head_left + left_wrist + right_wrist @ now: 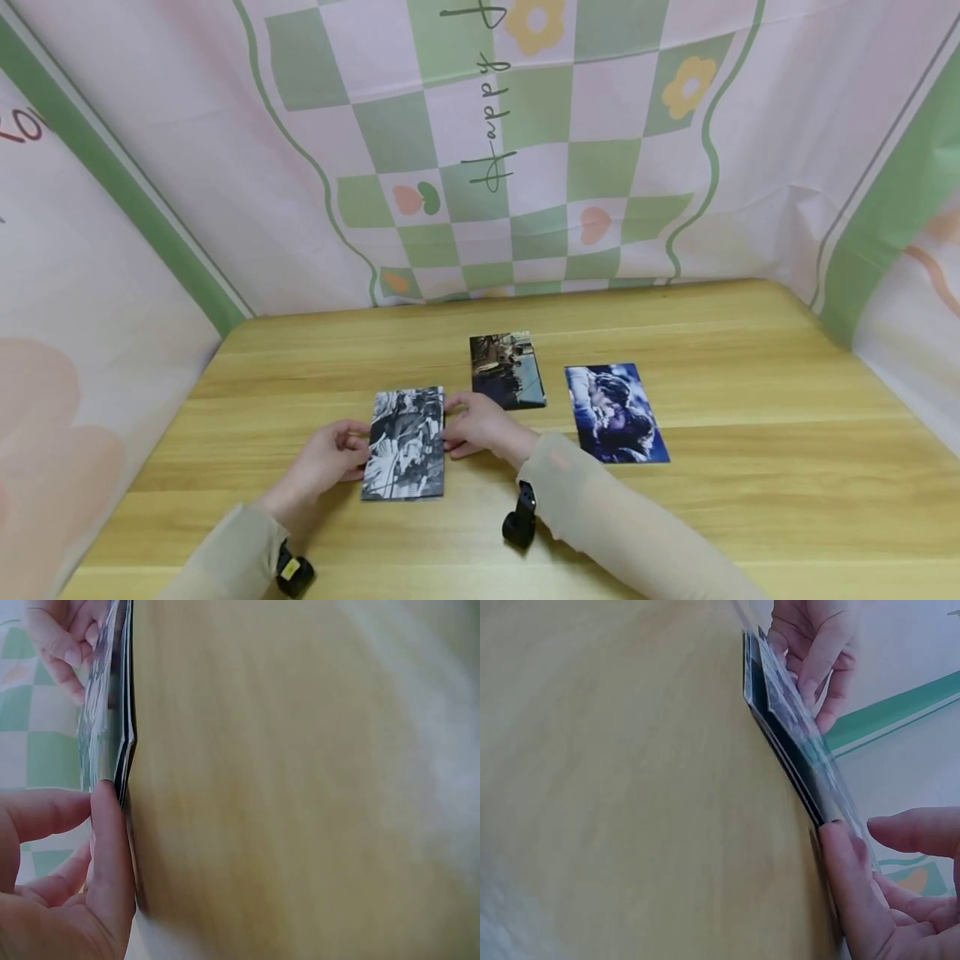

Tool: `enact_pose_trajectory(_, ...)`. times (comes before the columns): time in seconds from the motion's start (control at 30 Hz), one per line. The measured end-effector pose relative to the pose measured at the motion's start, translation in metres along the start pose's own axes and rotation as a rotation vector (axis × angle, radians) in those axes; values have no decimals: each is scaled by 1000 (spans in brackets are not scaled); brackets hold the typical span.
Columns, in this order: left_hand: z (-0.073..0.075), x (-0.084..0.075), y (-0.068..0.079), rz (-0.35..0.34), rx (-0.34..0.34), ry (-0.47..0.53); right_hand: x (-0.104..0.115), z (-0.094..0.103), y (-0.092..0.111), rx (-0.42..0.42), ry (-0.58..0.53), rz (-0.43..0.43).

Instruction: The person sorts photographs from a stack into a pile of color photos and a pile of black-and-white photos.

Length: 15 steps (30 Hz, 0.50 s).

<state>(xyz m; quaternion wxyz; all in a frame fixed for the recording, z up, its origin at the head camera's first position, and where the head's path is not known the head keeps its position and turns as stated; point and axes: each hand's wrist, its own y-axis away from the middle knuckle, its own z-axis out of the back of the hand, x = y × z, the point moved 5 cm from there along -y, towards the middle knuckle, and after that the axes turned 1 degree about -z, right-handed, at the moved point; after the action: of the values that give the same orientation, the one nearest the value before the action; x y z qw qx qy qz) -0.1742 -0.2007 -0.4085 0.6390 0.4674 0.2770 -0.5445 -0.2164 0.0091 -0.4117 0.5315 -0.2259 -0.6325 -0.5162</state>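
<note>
A small stack of photo cards [405, 446], with a black-and-white picture on top, is held between my two hands, low over the wooden table. My left hand [330, 457] grips the stack's left edge, thumb and fingers bent around it. At the opposite long edge, my right hand [480, 427] holds the stack with curled fingers. Both wrist views look along the side of the stack, where the layered cards [791, 742] fan slightly apart at one end. The cards' undersides are mostly hidden.
A dark photo card with a blue patch [506, 371] lies just beyond my right hand. Farther right is a blue-toned photo card [617, 412] near my right forearm. The wooden table [750, 367] ends at a checkered cloth backdrop [540, 175].
</note>
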Motion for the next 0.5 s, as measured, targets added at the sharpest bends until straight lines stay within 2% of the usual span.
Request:
enact_pose_trajectory(0.27,0,2,-3,16,-13,-22,2,2,6,15,37,-17)
enact_pose_trajectory(0.5,0,1,-3,19,-22,-21,0,4,8,37,18,-12)
